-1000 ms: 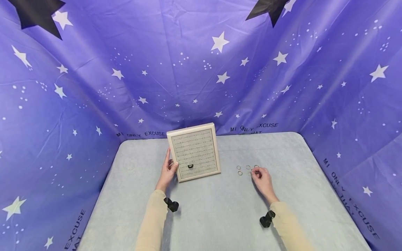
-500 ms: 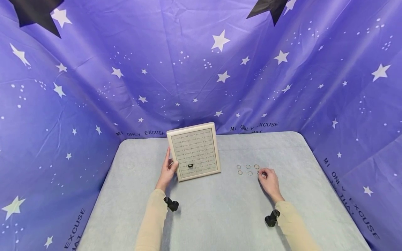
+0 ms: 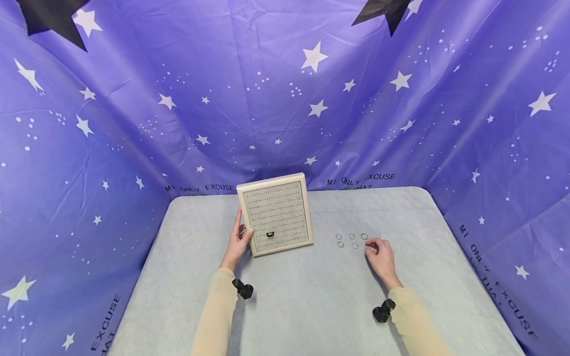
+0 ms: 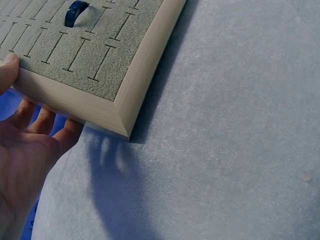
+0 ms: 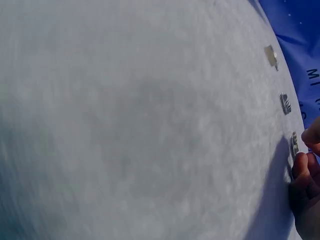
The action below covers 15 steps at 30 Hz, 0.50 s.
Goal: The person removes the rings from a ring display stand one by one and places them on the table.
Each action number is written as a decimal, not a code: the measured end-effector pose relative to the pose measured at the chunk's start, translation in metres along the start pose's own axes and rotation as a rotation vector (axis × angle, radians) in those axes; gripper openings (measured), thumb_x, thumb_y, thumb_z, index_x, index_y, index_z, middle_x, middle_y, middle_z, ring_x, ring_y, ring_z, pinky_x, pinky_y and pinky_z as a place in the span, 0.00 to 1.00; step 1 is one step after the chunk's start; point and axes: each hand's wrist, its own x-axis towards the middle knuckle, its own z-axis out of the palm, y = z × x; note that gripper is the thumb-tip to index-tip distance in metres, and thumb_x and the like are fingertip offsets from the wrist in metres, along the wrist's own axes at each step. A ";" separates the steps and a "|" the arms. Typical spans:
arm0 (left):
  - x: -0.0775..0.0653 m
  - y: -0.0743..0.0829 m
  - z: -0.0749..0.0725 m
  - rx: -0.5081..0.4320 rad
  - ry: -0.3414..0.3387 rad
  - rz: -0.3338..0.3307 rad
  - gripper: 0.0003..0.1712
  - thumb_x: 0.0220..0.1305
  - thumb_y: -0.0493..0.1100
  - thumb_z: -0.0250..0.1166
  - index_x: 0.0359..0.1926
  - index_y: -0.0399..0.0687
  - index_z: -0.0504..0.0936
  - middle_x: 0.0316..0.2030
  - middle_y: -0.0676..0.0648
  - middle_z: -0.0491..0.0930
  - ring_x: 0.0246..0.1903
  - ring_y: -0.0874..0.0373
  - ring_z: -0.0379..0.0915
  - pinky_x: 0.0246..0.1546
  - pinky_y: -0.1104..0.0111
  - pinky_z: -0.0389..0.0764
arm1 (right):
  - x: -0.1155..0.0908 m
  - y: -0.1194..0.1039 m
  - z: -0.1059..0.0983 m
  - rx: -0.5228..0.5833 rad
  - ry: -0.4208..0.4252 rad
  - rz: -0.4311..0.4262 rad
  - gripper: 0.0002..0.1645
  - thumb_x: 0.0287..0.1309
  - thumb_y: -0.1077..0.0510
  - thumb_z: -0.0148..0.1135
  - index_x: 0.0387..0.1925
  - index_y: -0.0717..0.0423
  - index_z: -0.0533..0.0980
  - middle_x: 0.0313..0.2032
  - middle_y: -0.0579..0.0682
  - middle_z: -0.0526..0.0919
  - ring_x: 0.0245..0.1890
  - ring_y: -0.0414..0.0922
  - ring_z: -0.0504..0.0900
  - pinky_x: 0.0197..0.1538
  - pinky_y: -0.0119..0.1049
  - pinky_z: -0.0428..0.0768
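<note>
My left hand [image 3: 236,246] grips the left edge of a framed ring display board [image 3: 278,215], thumb on the front and fingers behind. The board stands tilted, with slotted grey padding inside a pale wooden frame. One dark ring [image 3: 270,234] sits in a lower slot; the left wrist view shows the dark ring [image 4: 75,13] as blue-black. Curled at the right end of two short rows of rings, my right hand [image 3: 381,259] pinches a ring [image 3: 366,243] at its fingertips, the ring mostly hidden. At the edge of the right wrist view, the right hand [image 5: 307,182] is partly cut off.
Several rings lie on the grey cloth-covered table [image 3: 307,301], among them a ring [image 3: 339,237], a ring [image 3: 352,236] and a ring [image 3: 355,245]. A purple star-patterned curtain [image 3: 285,99] encloses the back and sides. Each wrist wears a black camera [image 3: 242,289].
My right hand has moved right from the middle of the ring rows to the lower right ring, then stayed there. The left hand and display board hold the same position.
</note>
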 end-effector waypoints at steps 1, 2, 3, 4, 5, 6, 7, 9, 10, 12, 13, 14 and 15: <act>0.000 0.000 0.000 0.000 0.000 -0.002 0.45 0.71 0.34 0.54 0.77 0.68 0.42 0.58 0.35 0.70 0.48 0.51 0.74 0.43 0.68 0.78 | -0.001 -0.002 0.001 0.015 0.004 -0.003 0.10 0.50 0.71 0.60 0.37 0.68 0.78 0.35 0.59 0.74 0.28 0.42 0.68 0.33 0.31 0.66; 0.000 0.000 -0.001 0.005 -0.001 -0.003 0.45 0.71 0.34 0.54 0.77 0.67 0.41 0.58 0.34 0.70 0.48 0.52 0.73 0.44 0.68 0.77 | -0.002 -0.004 0.002 0.032 0.007 -0.007 0.10 0.50 0.72 0.60 0.38 0.68 0.78 0.35 0.59 0.75 0.28 0.41 0.68 0.33 0.29 0.66; 0.000 0.001 -0.001 0.003 -0.004 -0.006 0.45 0.71 0.34 0.54 0.77 0.67 0.41 0.59 0.34 0.70 0.48 0.52 0.73 0.44 0.68 0.77 | -0.003 -0.007 0.003 0.051 0.006 -0.009 0.11 0.51 0.72 0.59 0.39 0.69 0.78 0.35 0.59 0.75 0.28 0.39 0.68 0.33 0.28 0.65; 0.000 0.001 -0.001 0.003 -0.008 -0.010 0.45 0.71 0.34 0.54 0.77 0.66 0.41 0.59 0.34 0.69 0.48 0.52 0.73 0.44 0.68 0.77 | -0.004 -0.009 0.004 0.067 0.004 -0.012 0.12 0.51 0.72 0.60 0.39 0.69 0.78 0.36 0.60 0.75 0.27 0.38 0.68 0.32 0.26 0.65; 0.000 0.002 -0.002 -0.002 -0.013 -0.015 0.45 0.71 0.34 0.54 0.77 0.64 0.40 0.59 0.34 0.69 0.49 0.52 0.73 0.45 0.68 0.77 | -0.005 -0.011 0.006 0.084 0.002 -0.018 0.12 0.50 0.72 0.60 0.40 0.69 0.78 0.36 0.60 0.75 0.27 0.36 0.68 0.32 0.25 0.65; -0.001 0.005 -0.002 -0.005 -0.017 -0.023 0.45 0.71 0.34 0.54 0.77 0.63 0.40 0.59 0.34 0.69 0.48 0.52 0.73 0.45 0.67 0.77 | -0.006 -0.013 0.008 0.100 -0.006 -0.017 0.12 0.51 0.73 0.60 0.40 0.69 0.78 0.37 0.60 0.75 0.26 0.35 0.68 0.32 0.23 0.65; -0.002 0.009 -0.002 -0.001 -0.022 -0.028 0.45 0.71 0.33 0.54 0.77 0.62 0.39 0.59 0.34 0.69 0.49 0.52 0.73 0.45 0.66 0.77 | -0.007 -0.015 0.010 0.112 -0.013 -0.018 0.13 0.50 0.73 0.60 0.41 0.69 0.77 0.37 0.60 0.75 0.26 0.34 0.68 0.32 0.23 0.65; -0.005 0.017 -0.001 -0.012 -0.033 -0.034 0.45 0.71 0.32 0.53 0.77 0.60 0.39 0.59 0.32 0.68 0.49 0.51 0.73 0.46 0.64 0.77 | -0.009 -0.019 0.014 0.131 -0.028 -0.018 0.13 0.50 0.73 0.60 0.41 0.69 0.77 0.37 0.60 0.75 0.26 0.34 0.68 0.32 0.22 0.65; -0.005 0.017 -0.001 -0.013 -0.036 -0.028 0.45 0.71 0.32 0.53 0.77 0.61 0.39 0.59 0.32 0.69 0.48 0.52 0.73 0.46 0.64 0.77 | -0.010 -0.022 0.016 0.140 -0.035 -0.018 0.14 0.51 0.73 0.60 0.42 0.69 0.77 0.38 0.60 0.75 0.26 0.35 0.69 0.32 0.22 0.65; -0.005 0.016 0.000 -0.017 -0.030 -0.019 0.45 0.71 0.31 0.54 0.77 0.63 0.40 0.58 0.33 0.70 0.47 0.53 0.74 0.44 0.64 0.78 | -0.011 -0.026 0.020 0.156 -0.044 -0.012 0.14 0.51 0.74 0.60 0.42 0.69 0.76 0.38 0.60 0.75 0.26 0.36 0.69 0.31 0.22 0.65; -0.004 0.013 0.000 -0.019 -0.024 -0.011 0.45 0.70 0.31 0.54 0.77 0.63 0.41 0.58 0.33 0.71 0.47 0.53 0.75 0.44 0.65 0.78 | -0.012 -0.028 0.022 0.166 -0.046 -0.015 0.13 0.51 0.74 0.60 0.42 0.69 0.76 0.38 0.60 0.75 0.26 0.37 0.69 0.31 0.22 0.65; -0.003 0.009 -0.001 -0.024 -0.018 -0.005 0.45 0.70 0.32 0.54 0.77 0.64 0.41 0.58 0.33 0.71 0.47 0.53 0.75 0.43 0.66 0.79 | -0.012 -0.031 0.024 0.175 -0.045 -0.019 0.14 0.51 0.74 0.59 0.42 0.69 0.76 0.38 0.61 0.75 0.26 0.38 0.69 0.31 0.22 0.65; -0.001 0.005 -0.001 -0.024 -0.014 0.001 0.45 0.70 0.32 0.54 0.77 0.64 0.41 0.58 0.33 0.71 0.47 0.53 0.75 0.43 0.67 0.79 | -0.013 -0.034 0.025 0.184 -0.045 -0.022 0.13 0.51 0.75 0.59 0.42 0.70 0.76 0.38 0.61 0.75 0.26 0.38 0.69 0.31 0.22 0.66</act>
